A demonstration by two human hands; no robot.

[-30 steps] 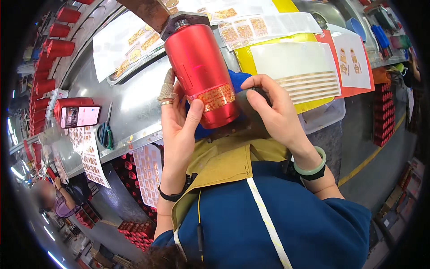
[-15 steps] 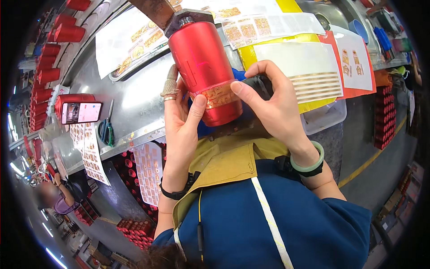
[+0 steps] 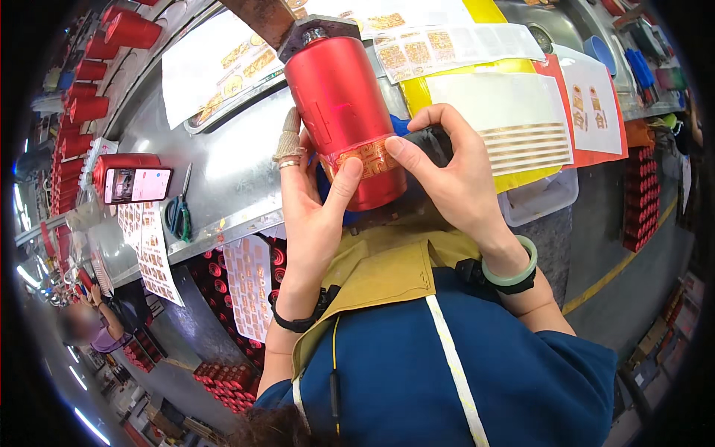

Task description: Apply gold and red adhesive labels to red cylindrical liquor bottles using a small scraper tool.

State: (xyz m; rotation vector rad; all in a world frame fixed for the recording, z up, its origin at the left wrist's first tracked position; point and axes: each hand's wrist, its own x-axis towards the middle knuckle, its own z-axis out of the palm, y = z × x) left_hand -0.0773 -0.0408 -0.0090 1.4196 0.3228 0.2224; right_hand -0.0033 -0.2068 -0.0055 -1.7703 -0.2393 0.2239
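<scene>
A glossy red bottle (image 3: 339, 89) lies tilted in front of me, its neck end at a dark metal holder (image 3: 320, 30). Round its lower part runs a gold patterned decal (image 3: 378, 159). My left hand (image 3: 316, 212) is closed about the bottle's left side, thumb pressed on the decal and one finger wearing a fabric finger cover (image 3: 289, 146). On the other side my right hand (image 3: 462, 175) grips the bottle, its thumb at the decal's right end. The fingers behind the bottle are mostly hidden.
Decal sheets (image 3: 454, 48) and a striped gold sheet (image 3: 521, 145) lie at the right. Toward the left are a phone (image 3: 138, 185) against a red bottle and scissors (image 3: 179, 212). Red bottles (image 3: 89, 109) line the far left. A person (image 3: 104, 328) sits lower left.
My left thumb has slid a little to the right along the decal, and the left hand shifted with it. My right hand stays in nearly the same place.
</scene>
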